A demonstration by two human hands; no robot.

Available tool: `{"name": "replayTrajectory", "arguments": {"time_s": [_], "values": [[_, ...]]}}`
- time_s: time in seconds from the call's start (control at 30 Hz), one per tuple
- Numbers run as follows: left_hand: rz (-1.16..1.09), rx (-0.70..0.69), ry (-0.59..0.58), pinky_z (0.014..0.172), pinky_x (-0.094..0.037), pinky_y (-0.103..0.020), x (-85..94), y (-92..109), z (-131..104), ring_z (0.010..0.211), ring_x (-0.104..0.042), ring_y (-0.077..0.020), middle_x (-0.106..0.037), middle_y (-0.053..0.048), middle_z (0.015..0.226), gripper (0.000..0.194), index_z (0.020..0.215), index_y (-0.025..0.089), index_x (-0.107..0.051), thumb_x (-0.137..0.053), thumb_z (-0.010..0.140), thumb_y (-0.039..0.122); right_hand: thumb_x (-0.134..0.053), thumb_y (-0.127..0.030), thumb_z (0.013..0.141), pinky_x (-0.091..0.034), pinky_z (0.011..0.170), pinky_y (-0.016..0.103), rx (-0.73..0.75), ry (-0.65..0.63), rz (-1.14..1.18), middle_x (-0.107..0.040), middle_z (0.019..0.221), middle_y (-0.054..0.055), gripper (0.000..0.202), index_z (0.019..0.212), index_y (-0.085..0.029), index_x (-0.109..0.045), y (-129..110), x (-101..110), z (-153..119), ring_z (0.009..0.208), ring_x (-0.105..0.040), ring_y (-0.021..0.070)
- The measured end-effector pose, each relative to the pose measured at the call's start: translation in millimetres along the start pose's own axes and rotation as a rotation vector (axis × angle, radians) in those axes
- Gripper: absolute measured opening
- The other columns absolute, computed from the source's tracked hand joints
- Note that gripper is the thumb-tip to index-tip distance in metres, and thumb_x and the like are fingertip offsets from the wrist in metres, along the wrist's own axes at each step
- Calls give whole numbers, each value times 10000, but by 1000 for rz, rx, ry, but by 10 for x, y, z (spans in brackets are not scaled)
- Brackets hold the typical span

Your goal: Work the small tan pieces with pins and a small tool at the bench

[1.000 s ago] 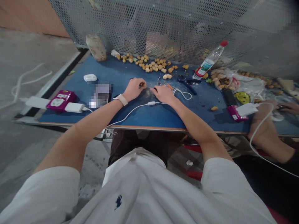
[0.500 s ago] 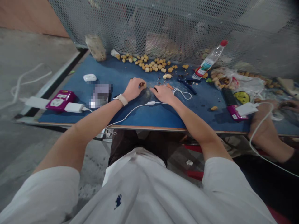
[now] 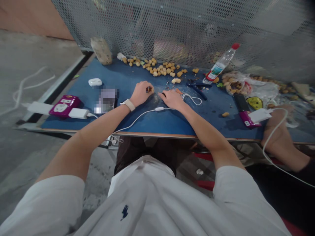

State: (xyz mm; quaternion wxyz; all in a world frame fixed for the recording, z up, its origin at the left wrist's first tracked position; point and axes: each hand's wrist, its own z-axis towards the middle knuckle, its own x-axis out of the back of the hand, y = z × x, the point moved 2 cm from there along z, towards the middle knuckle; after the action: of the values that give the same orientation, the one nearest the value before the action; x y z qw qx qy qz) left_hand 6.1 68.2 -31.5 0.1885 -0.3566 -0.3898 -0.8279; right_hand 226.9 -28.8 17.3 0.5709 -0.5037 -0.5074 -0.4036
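Note:
My left hand point(image 3: 140, 93), with a pale band at the wrist, has its thumb and fingers curled around a small tan-brown round piece point(image 3: 151, 89), like the longan-like pieces at the back. Just to its right, my right hand point(image 3: 172, 99) lies low over the table with its fingers bent and close together. A dark ring shows on one finger. Whatever is under those fingers is hidden. Beyond them lie small thin metal bits point(image 3: 167, 86) and an orange scrap point(image 3: 178, 91). A white cable point(image 3: 147, 112) with an inline switch passes in front of both hands.
Tan round pieces point(image 3: 161, 69) line the blue table's point(image 3: 137, 124) back. Dark-blue pliers point(image 3: 199, 90), a red-capped bottle point(image 3: 219, 67) and a plastic bag point(image 3: 236, 83) stand right. Left are a jar-like container point(image 3: 101, 50), white case point(image 3: 94, 82), phone point(image 3: 107, 100) and purple power strip point(image 3: 64, 106). Another person's arm point(image 3: 278, 134) rests right.
My two hands hold nearly the same place and pose. At the far right, the other person's farther hand has moved toward the edge of view.

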Motion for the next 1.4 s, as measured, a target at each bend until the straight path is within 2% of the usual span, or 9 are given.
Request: {"name": "replayTrajectory", "arguments": {"time_s": [0.13, 0.3, 0.47, 0.6, 0.8, 1.0, 1.2, 1.4], "values": [[9, -4, 3, 1120, -649, -467, 22, 39, -3, 1078, -810, -290, -874, -82, 1150, 131, 1044, 234, -858, -907, 1009, 117, -357, -619, 1418, -578, 980, 453, -15, -3, -24, -931, 1419, 268, 703, 1445, -159, -888, -24, 10, -17, 1350, -855, 468], [6, 3, 19, 1099, -655, -458, 34, 99, -21, 1078, -804, -272, -853, -92, 1183, 251, 996, 217, -804, -976, 960, 38, -360, -632, 1417, -581, 975, 443, -12, -9, -8, -937, 1379, 253, 707, 1442, -170, -894, -42, 20, -37, 1302, -867, 449], [-22, -11, 67, 1094, -694, -490, 3, 59, -27, 1059, -811, -282, -845, -94, 1148, 202, 997, 233, -802, -988, 995, 154, -358, -634, 1416, -603, 1038, 473, -27, 8, -25, -931, 1429, 275, 716, 1470, -163, -894, -40, 4, -27, 1359, -861, 468], [-33, -26, 59, 1104, -703, -514, -9, 21, -22, 1066, -831, -303, -851, -106, 1152, 214, 992, 242, -799, -987, 979, 139, -365, -630, 1416, -616, 1078, 488, -39, 9, -25, -927, 1449, 279, 712, 1480, -161, -896, -47, 14, -30, 1393, -857, 475], [-43, -18, 63, 1127, -704, -514, 18, 58, -27, 1084, -814, -316, -840, -92, 1108, 162, 1035, 251, -823, -979, 1034, 294, -360, -615, 1416, -620, 1047, 486, -31, -1, -39, -928, 1427, 278, 707, 1469, -156, -895, -54, 27, -48, 1380, -858, 480], [-24, 30, 25, 1160, -687, -528, 57, 142, -40, 1106, -801, -320, -831, -110, 1155, 171, 984, 254, -793, -957, 1011, 218, -318, -649, 1407, -618, 1022, 492, -12, -9, -22, -933, 1386, 269, 748, 1419, -179, -900, -41, 25, -47, 1319, -857, 465], [-30, 24, 40, 1149, -681, -525, 58, 168, -42, 1121, -768, -317, -806, -92, 1131, 142, 1015, 254, -794, -916, 988, 186, -318, -671, 1410, -599, 1057, 476, -14, -15, 3, -927, 1397, 273, 772, 1409, -169, -904, -64, 22, -59, 1312, -858, 446], [-41, 52, 44, 1182, -683, -560, 64, 184, -52, 1123, -781, -329, -790, -93, 1110, 214, 962, 258, -759, -944, 954, 150, -397, -606, 1418, -601, 1030, 448, -26, -19, 27, -935, 1406, 257, 670, 1404, -173, -908, -64, 9, -45, 1334, -866, 442]]}}
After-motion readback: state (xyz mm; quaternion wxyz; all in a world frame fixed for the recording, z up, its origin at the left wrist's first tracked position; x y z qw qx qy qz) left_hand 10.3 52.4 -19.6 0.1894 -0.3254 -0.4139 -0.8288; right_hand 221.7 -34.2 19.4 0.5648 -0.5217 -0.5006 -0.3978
